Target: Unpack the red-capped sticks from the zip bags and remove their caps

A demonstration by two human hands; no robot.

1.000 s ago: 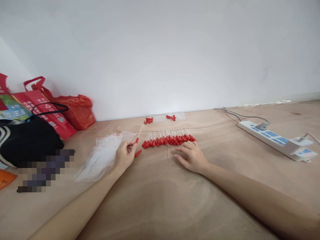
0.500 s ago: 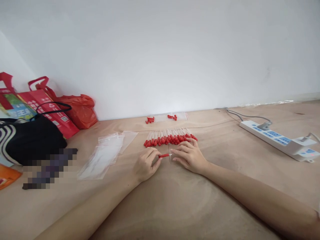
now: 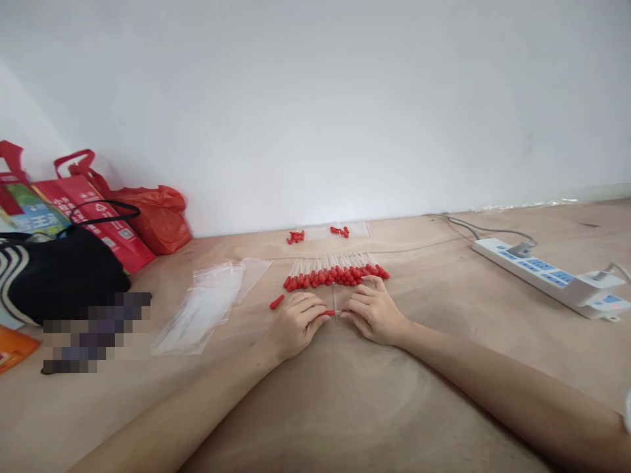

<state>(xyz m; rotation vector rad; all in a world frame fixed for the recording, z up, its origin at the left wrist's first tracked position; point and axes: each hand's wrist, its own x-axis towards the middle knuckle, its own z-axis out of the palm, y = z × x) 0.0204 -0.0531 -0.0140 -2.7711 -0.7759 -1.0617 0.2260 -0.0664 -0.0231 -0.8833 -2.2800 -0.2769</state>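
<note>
Many bulbs [image 3: 323, 277] cap tubes [image 3: 335, 261], some lie loose; my left hand [image 3: 297, 322] pinches one, right hand [image 3: 374, 312] I can't tell

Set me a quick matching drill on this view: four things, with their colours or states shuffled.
1. Left hand
2. Power strip
3. Loose bulb
4. Striped bag

A. White with blue panels
B. Black
C. Gripping a second bulb
D. Red, lying on the table

Pairs: 1-C, 2-A, 3-D, 4-B
</note>
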